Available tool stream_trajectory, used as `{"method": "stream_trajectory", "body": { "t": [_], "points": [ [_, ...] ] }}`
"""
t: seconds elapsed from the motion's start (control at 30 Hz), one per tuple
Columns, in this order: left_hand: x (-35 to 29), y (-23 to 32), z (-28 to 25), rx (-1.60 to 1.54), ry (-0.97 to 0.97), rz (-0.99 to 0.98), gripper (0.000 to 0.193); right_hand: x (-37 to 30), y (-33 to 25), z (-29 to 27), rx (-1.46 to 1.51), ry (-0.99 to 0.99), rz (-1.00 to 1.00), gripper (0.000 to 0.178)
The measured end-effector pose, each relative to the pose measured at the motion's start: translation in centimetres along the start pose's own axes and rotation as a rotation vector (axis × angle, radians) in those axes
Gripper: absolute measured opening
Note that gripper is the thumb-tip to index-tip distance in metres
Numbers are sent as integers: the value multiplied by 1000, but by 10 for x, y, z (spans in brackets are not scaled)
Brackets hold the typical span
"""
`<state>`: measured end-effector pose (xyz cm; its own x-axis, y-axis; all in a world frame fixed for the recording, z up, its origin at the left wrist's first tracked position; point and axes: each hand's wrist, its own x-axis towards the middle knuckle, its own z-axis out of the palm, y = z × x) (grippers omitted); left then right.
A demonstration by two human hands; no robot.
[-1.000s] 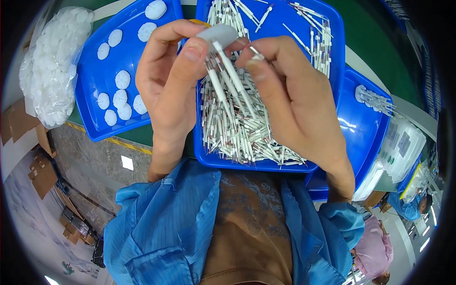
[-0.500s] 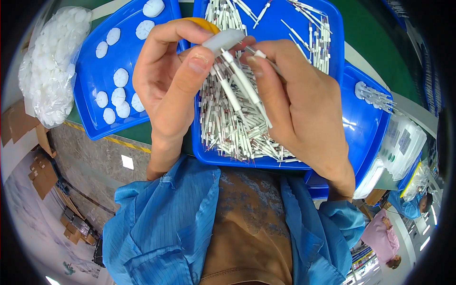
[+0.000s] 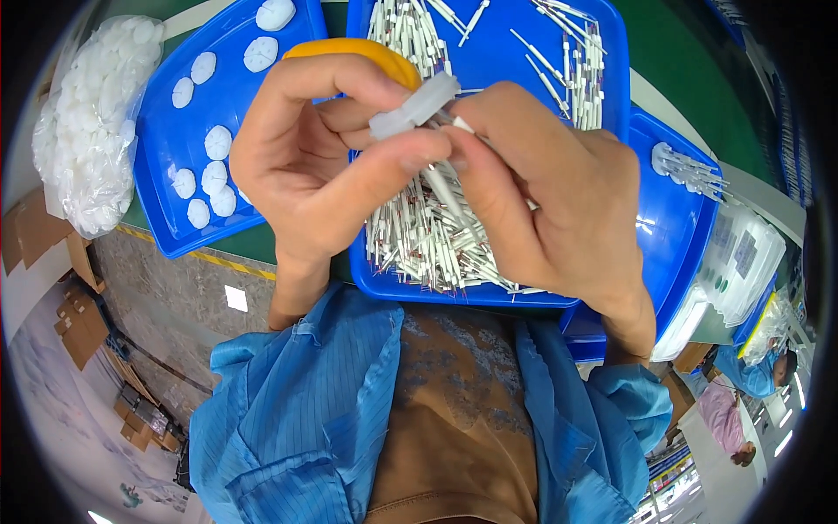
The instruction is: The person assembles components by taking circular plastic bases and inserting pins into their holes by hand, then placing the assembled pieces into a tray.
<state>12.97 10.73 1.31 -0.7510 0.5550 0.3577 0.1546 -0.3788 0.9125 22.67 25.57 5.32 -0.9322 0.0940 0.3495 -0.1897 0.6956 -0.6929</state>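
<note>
While both hands meet above the middle blue tray (image 3: 611, 105), left hand (image 3: 305, 166) pinches a white cap (image 3: 415, 106) at 12 o'clock; right hand (image 3: 559, 201) grasps a thin white stick (image 3: 441, 188). Tray rims crowd both sides.

A green bench (image 3: 690, 52) carries three blue trays: the left tray (image 3: 161, 210) holds white discs, the middle tray (image 3: 611, 79) white tubes, the right tray (image 3: 672, 262) a few more. A bag (image 3: 83, 140) of discs lies at left.
</note>
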Motion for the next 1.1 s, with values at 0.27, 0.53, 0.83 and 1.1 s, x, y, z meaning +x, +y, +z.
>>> {"method": "stream_trajectory", "body": {
  "t": [0.27, 0.53, 0.83, 1.1],
  "points": [
    [-4, 10, 0, 24, 78, 26, 38, -3, -6, 8, -3, 44, -46, 14],
    [6, 21, -19, 322, -237, 250, 42, -7, -3, 18, -156, 181, -235, 20],
    [10, 20, -14, 446, -144, 229, 46, -1, 29, 13, 96, 58, -334, 15],
    [19, 7, -15, 670, -224, 438, 38, 16, 13, -10, 577, -225, 700, 34]
  ]
}}
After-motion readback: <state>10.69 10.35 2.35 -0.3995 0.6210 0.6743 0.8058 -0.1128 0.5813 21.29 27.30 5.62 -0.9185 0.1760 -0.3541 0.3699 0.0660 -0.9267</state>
